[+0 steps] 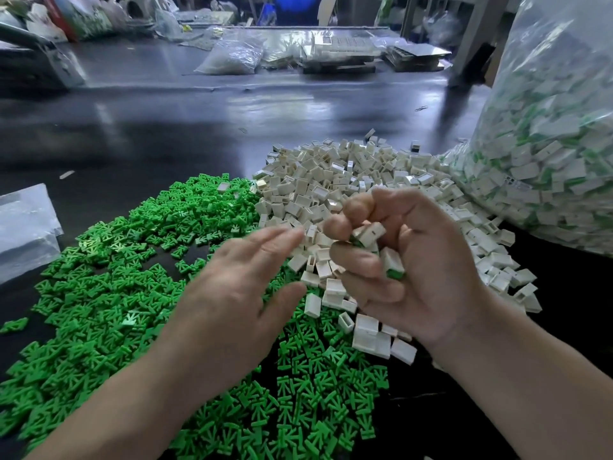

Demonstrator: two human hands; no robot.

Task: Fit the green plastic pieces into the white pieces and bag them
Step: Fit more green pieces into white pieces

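Note:
A wide heap of small green plastic pieces (109,287) covers the dark table at the left and front. Behind it lies a heap of white hollow pieces (335,180). My right hand (414,273) is palm up with curled fingers, gripping several white pieces with green inserts (373,234). My left hand (238,293) hovers over the green heap with straight fingers and holds nothing. A large clear bag (547,134) at the right is full of fitted white and green pieces.
A flat clear plastic bag (26,227) lies at the left edge. Across a shiny dark table surface (199,127), more plastic bags (232,58) and stacked trays (341,58) sit at the back. A few white pieces (374,336) lie near my right wrist.

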